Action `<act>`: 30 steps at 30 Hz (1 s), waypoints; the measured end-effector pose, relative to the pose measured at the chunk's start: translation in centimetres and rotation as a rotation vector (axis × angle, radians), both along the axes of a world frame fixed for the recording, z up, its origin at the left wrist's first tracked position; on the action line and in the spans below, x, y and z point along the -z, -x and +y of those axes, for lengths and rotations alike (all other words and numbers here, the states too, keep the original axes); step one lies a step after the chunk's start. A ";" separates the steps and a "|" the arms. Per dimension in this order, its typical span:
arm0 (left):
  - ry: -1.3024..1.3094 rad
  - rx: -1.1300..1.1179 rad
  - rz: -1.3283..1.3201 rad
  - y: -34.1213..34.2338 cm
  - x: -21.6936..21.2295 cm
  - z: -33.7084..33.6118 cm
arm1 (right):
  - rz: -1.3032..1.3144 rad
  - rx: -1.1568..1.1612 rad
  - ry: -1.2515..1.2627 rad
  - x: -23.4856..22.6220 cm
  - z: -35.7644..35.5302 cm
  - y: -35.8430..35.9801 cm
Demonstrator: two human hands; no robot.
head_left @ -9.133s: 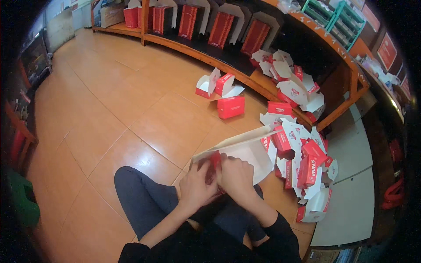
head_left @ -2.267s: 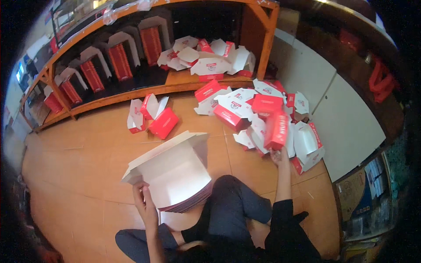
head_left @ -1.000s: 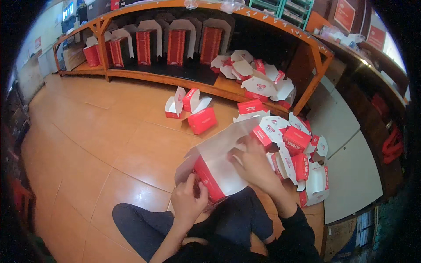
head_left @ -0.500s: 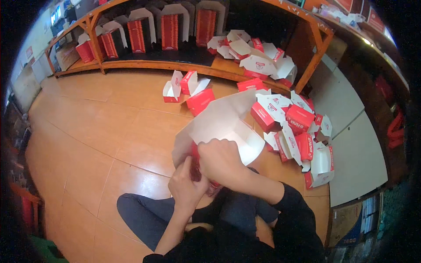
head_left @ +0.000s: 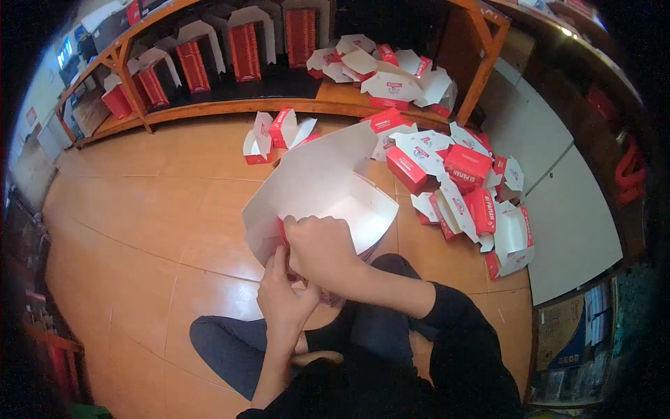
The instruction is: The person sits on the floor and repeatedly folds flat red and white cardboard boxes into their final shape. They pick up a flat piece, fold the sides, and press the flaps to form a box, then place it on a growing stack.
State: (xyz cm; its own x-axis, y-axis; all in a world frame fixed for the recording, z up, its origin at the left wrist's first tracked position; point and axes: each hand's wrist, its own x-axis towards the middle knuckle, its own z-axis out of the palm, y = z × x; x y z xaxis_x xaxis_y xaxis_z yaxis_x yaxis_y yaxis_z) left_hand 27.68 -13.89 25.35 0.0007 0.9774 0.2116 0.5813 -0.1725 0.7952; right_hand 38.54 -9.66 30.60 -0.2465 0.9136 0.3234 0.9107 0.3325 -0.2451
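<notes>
A large paper food box (head_left: 366,213), white inside and red outside, stands over my crossed legs with its wide lid flap raised on the far side. My right hand (head_left: 324,253) is closed over the box's near left edge, knuckles up, its fingertips hidden. Just below it, my left hand (head_left: 285,297) grips the red side wall low down, fingers bent against the cardboard. Both hands are close together at this corner. Layered edges show beneath the box's right side, but I cannot tell how many boxes are nested there.
Folded red-and-white boxes (head_left: 467,167) lie heaped on the tiled floor to the right, and a few (head_left: 258,143) lie beyond my box. More boxes (head_left: 394,87) are piled on the low wooden shelf (head_left: 237,106), beside tall nested stacks (head_left: 244,52). White panels (head_left: 579,202) stand at right.
The whole view has shifted, so the shelf and box appear farther left. My hands have drawn closer together at the box's corner, and less of the red wall shows between them.
</notes>
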 end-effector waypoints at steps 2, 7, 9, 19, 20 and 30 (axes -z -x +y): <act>-0.059 -0.014 0.055 0.2 0.4 0.3 | 0.014 0.008 -0.006 0.3 -0.3 0.4; -0.351 0.068 -0.018 0.1 2.0 1.1 | 0.014 -0.072 0.131 0.8 -0.7 -1.3; -0.339 0.093 -0.118 0.1 2.6 1.3 | -0.013 -0.145 0.159 0.7 -0.1 -4.0; -0.007 0.152 -0.594 -0.2 1.0 6.1 | 0.116 0.462 0.174 2.9 2.8 -12.0; -0.041 0.155 -0.553 -0.4 0.8 6.1 | 0.115 0.462 0.145 3.2 2.7 -11.9; -0.111 0.098 -0.345 -0.2 1.0 4.9 | 0.112 0.445 0.168 3.1 2.1 -11.8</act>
State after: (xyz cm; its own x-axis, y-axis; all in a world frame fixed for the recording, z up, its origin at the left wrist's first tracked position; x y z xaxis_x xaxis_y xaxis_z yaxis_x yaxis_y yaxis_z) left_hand 27.84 -8.95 24.31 0.0036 0.9474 0.3200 0.2591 -0.3099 0.9148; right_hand 50.35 -7.53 27.46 0.2082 0.9640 0.1651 0.9203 -0.1359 -0.3669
